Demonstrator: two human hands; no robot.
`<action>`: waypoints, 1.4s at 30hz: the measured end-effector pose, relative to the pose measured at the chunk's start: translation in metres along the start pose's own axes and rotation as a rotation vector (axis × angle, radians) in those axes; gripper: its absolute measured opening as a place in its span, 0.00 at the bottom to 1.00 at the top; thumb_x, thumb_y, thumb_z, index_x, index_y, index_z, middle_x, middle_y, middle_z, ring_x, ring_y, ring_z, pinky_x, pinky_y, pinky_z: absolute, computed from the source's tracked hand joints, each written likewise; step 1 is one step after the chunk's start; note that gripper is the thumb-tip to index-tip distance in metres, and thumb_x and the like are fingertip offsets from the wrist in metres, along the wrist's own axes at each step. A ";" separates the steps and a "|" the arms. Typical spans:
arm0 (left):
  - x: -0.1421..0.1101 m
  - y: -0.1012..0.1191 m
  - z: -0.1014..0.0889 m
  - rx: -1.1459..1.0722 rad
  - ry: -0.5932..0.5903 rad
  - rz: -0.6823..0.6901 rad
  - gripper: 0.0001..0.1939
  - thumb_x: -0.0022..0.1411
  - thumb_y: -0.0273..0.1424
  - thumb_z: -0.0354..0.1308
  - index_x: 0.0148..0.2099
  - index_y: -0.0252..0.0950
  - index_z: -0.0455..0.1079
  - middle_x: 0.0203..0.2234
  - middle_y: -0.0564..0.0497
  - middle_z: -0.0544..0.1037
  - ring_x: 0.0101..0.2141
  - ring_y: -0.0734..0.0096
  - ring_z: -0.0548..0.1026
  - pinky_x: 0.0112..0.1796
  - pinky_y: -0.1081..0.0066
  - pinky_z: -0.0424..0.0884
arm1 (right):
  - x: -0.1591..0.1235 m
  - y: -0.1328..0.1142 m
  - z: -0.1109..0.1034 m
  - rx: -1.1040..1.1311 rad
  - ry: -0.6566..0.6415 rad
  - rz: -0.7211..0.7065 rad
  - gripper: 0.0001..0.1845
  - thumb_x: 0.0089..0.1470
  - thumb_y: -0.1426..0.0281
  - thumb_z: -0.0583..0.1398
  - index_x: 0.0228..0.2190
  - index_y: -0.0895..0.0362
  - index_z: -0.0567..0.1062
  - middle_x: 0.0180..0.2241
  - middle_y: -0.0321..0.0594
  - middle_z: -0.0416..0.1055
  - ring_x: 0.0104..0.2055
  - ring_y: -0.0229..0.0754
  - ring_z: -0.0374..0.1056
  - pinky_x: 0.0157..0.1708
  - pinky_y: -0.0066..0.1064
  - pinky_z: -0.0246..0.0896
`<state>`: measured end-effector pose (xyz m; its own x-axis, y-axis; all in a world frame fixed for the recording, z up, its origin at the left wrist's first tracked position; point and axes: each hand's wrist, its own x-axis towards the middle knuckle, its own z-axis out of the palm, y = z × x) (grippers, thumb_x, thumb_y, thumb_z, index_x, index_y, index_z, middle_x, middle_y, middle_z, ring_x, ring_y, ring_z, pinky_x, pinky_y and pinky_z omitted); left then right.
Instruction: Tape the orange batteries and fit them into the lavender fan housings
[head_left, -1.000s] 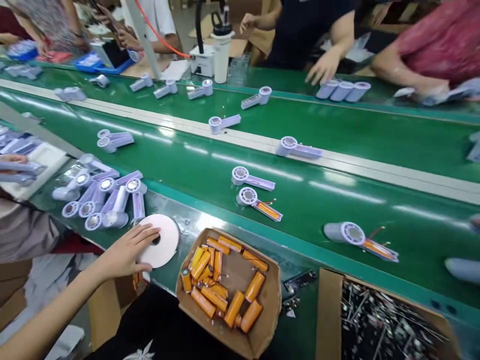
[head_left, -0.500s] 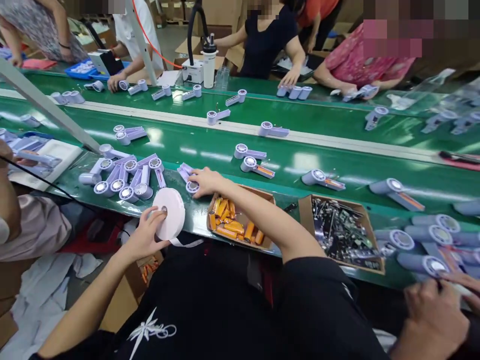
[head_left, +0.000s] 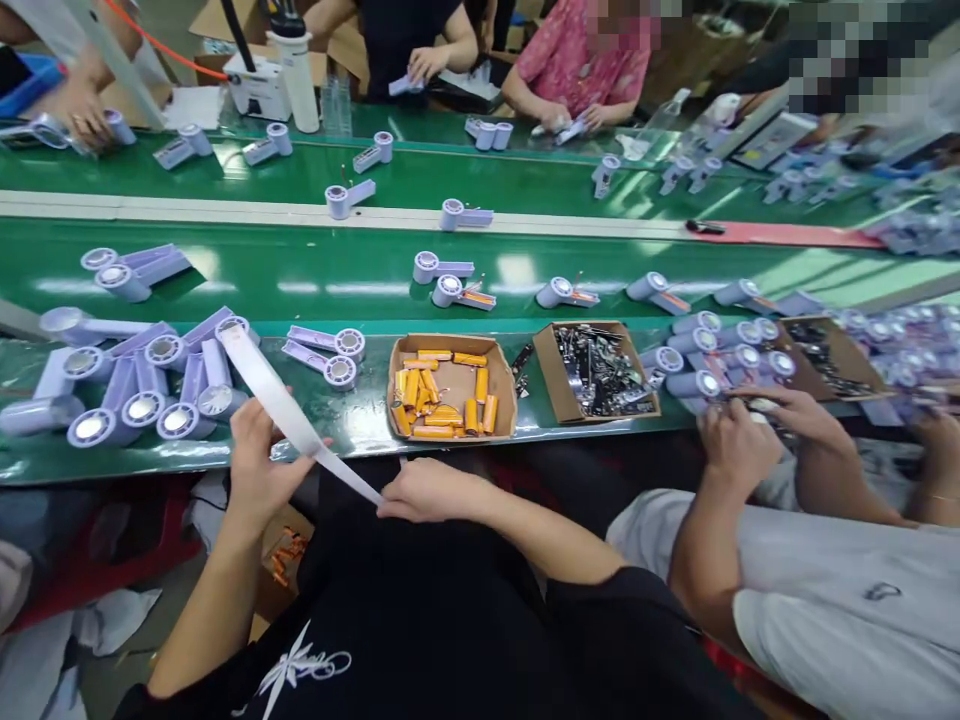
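Note:
My left hand (head_left: 262, 450) is closed around a roll of white tape (head_left: 271, 390), which is turned edge-on above the bench front. A strip runs from the roll down to my right hand (head_left: 427, 490), whose fingers pinch its free end in front of my black shirt. Just beyond the roll lie several lavender fan housings (head_left: 142, 408) with round grilles and slim handles. Two more housings (head_left: 340, 372) rest between that cluster and a cardboard tray (head_left: 506, 385) of orange battery cells (head_left: 442, 400).
Right of the batteries stands a cardboard box (head_left: 551, 375) of small circuit boards. Lavender housings (head_left: 450, 290) sit on the green conveyor (head_left: 337, 300). A co-worker in a grey shirt (head_left: 840, 590) works close on my right; others sit across the belt.
My right hand has left the housing on the bench and come back to pinch the tape end. The roll has turned edge-on, with a strip drawn out. The view has swung right.

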<state>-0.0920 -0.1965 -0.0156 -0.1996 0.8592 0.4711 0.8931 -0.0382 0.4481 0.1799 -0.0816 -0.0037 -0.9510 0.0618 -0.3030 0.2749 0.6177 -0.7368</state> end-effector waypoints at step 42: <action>0.032 0.057 0.015 0.298 -0.175 0.410 0.31 0.68 0.28 0.69 0.71 0.45 0.74 0.54 0.47 0.86 0.51 0.47 0.70 0.71 0.36 0.51 | -0.014 0.033 -0.072 0.927 0.876 0.006 0.29 0.49 0.50 0.79 0.46 0.54 0.86 0.46 0.44 0.87 0.53 0.56 0.84 0.61 0.50 0.79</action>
<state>-0.0417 -0.1631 0.0132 0.2375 0.8773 0.4170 0.9644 -0.2643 0.0067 0.1925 -0.0056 0.0198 -0.6275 0.7755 -0.0697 -0.0618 -0.1388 -0.9884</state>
